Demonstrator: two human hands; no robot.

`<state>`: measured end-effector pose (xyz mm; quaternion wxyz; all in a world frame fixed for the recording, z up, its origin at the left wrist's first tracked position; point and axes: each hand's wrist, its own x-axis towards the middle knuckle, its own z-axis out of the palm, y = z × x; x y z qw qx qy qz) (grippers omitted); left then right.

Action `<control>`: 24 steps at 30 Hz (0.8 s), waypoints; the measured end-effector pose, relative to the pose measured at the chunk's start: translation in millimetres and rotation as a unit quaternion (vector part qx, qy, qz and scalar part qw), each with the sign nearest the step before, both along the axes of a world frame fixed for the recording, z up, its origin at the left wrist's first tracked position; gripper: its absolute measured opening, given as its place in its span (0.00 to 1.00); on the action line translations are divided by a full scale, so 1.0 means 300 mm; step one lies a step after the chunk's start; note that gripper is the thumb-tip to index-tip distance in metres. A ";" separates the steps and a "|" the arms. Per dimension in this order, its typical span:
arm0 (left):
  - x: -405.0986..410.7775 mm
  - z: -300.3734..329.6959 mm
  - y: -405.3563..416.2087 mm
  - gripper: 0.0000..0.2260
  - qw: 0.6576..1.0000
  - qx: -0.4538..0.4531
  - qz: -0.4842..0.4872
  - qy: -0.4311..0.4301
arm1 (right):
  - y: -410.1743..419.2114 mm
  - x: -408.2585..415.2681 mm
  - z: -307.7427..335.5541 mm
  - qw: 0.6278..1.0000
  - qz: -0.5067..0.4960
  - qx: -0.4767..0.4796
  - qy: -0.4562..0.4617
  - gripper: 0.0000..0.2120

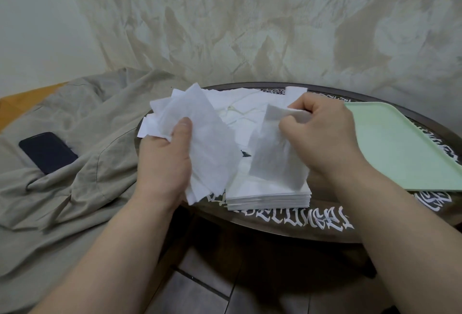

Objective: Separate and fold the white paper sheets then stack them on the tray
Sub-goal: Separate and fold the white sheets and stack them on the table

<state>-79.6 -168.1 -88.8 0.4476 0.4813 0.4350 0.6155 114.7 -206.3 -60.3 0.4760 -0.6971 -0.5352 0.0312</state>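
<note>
My left hand (162,163) grips a loose bundle of thin white paper sheets (200,138), thumb on top. My right hand (322,133) pinches the top edge of a single white sheet (272,156) that hangs down, apart from the bundle. Below both lies a neat stack of folded white sheets (270,196) on the table. More loose white sheets (240,108) are spread at the back of the table. A pale green tray (400,148) sits to the right with nothing on the part I see.
The dark oval table (287,231) carries white lettering along its rim. A beige cloth (82,153) covers the surface to the left, with a dark phone (47,151) lying on it. A draped curtain hangs behind. Tiled floor shows below.
</note>
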 end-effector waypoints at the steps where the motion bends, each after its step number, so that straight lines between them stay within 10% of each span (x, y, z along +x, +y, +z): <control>1: 0.005 0.001 -0.005 0.07 1.000 0.001 -0.019 0.019 | -0.006 -0.022 0.001 0.999 0.043 0.005 0.011 0.03; 7: 0.033 0.000 -0.038 0.11 0.992 -0.029 -0.098 0.078 | -0.054 -0.115 0.000 0.921 0.340 -0.121 0.146 0.14; 16: 0.003 -0.002 -0.029 0.15 0.978 -0.063 -0.197 0.029 | -0.053 -0.079 0.008 0.910 0.328 -0.132 0.215 0.02; 21: -0.026 0.008 -0.016 0.03 0.981 -0.057 -0.158 0.093 | -0.085 -0.029 0.072 0.837 0.425 -0.169 0.299 0.06; 24: -0.029 0.013 -0.029 0.03 0.970 -0.069 -0.205 0.113 | -0.078 -0.020 0.062 0.890 0.376 -0.169 0.194 0.05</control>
